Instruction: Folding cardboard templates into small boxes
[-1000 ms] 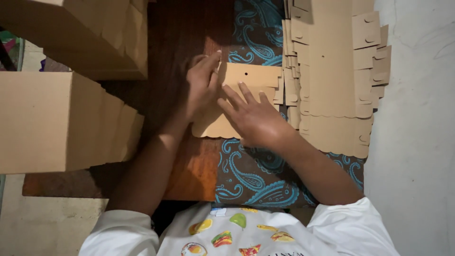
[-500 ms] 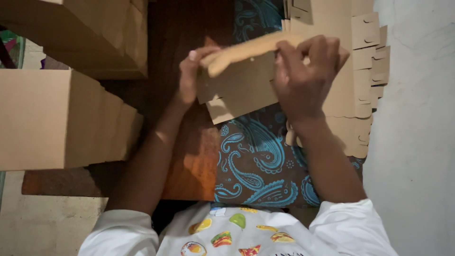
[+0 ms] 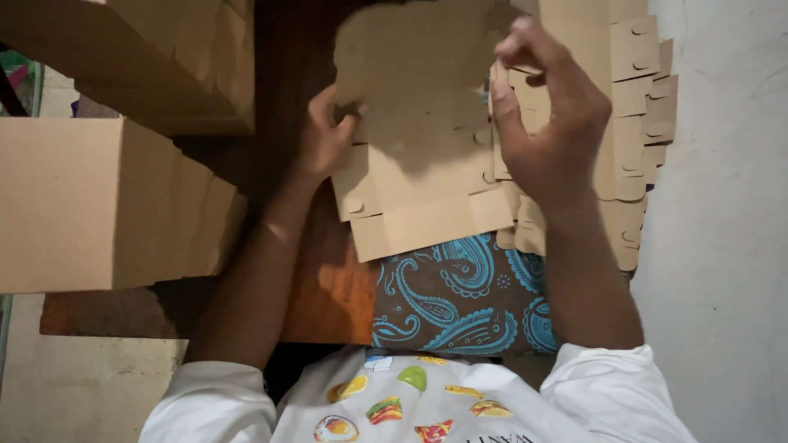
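Landmark: blue paisley cloth (image 3: pixel 460 295) on the wooden desk (image 3: pixel 328 295).

Flat cardboard sheet (image 3: pixel 419 164), die-cut with tabs, held raised above the cloth, its lower edge just over the cloth's far side. Upper part of the sheet blurred.

Left hand (image 3: pixel 324 143): at the sheet's left edge, thumb over the face, fingers curled behind, pinching the sheet.

Right hand (image 3: pixel 546 123): at the sheet's right edge, fingers bent and pressed together, gripping that edge.

Stack of flat cardboard blanks (image 3: pixel 636 123): beyond and right of the cloth, behind the right hand.

Assembled cardboard boxes (image 3: pixel 107 197): left of the cloth, well apart from it.
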